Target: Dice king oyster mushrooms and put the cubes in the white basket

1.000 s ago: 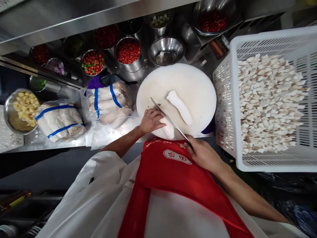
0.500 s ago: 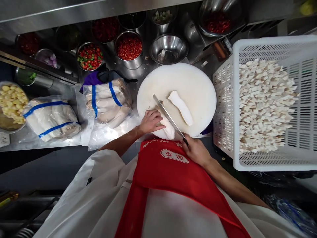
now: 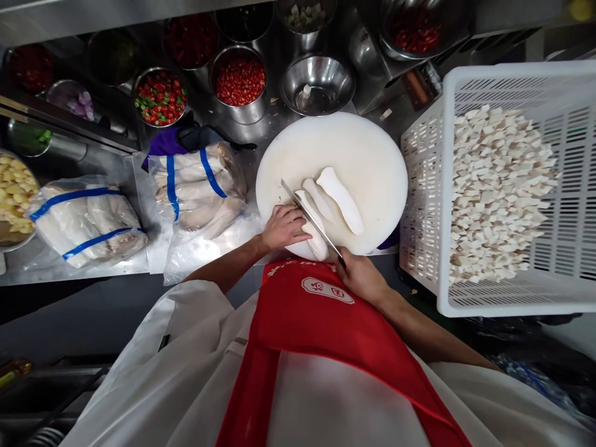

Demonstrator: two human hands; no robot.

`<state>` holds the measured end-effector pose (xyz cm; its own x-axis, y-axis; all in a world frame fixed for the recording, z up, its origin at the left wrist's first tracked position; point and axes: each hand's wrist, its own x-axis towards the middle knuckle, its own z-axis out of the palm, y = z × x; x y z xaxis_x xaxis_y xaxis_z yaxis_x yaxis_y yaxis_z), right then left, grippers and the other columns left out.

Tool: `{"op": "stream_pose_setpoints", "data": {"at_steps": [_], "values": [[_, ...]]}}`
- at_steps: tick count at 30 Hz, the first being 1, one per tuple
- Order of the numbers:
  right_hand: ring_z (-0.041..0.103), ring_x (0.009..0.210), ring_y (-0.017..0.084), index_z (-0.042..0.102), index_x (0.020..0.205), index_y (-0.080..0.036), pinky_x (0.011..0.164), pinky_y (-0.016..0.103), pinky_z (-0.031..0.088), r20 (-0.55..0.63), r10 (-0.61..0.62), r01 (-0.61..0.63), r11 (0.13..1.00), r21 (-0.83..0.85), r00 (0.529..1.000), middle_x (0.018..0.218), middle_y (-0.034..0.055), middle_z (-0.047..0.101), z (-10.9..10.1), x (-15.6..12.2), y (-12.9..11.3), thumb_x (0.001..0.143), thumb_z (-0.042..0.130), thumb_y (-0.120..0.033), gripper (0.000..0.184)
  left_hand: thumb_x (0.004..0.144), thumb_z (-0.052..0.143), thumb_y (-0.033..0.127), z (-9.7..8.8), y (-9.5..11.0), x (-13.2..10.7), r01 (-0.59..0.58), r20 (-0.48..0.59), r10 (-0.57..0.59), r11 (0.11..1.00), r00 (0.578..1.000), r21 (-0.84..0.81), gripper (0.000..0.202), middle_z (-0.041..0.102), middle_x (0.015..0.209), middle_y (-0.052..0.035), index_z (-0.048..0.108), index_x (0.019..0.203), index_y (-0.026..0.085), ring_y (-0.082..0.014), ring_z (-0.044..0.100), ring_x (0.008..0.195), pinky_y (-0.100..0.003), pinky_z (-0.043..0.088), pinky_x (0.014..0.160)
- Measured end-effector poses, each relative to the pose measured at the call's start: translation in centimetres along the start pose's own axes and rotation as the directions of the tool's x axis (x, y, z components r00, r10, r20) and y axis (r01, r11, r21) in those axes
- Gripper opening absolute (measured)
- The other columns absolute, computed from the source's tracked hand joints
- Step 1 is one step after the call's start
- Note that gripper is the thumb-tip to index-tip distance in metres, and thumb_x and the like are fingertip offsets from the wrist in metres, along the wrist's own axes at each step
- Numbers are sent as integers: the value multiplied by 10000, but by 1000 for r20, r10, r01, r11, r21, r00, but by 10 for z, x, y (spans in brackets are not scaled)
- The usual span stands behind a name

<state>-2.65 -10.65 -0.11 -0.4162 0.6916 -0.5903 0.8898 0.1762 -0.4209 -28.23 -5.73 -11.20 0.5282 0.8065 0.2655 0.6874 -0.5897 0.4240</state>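
Now a second slab [image 3: 319,197] lies free on the round cutting board [image 3: 358,139], touching the first slab [image 3: 341,200]; a moment ago only one lay there. Knife [image 3: 308,214] down again, its blade against the remaining white stalk [image 3: 317,245] at the board's near edge. Left hand [image 3: 282,226] curled over that stalk, fingertips pinning it. Right hand [image 3: 357,276] closed round the knife handle. One more lengthwise cut is through, and the held piece is thinner. White basket [image 3: 512,305] of cubes stands to the right.

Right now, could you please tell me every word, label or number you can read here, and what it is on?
Red apron, white badge: characters, too blurred to read.
Apron's top hem: a white row of characters, also unreadable.
Nothing else bears readable text.
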Motion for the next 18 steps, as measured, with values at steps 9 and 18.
{"op": "stream_pose_setpoints", "data": {"at_steps": [9,18], "values": [[695,791,236,547,1200,-185,716,318,476,-88,-51,59,993,97,995,897,77,728,-9,-34,-2,983,367,-310,309,851,629,588,0,1,-12,37,43,-36,998,998,-41,362,668,1017,-79,672,913,234,-263,539,1078,-448,380,923],[710,812,250,519,1284,-166,681,300,434,96,33,-39,997,64,995,927,100,750,-18,-27,-16,972,388,-255,350,850,625,600,3,0,-12,47,23,-46,997,999,-58,382,677,994,-75,685,960,240,-268,541,1083,-447,382,935]]}}
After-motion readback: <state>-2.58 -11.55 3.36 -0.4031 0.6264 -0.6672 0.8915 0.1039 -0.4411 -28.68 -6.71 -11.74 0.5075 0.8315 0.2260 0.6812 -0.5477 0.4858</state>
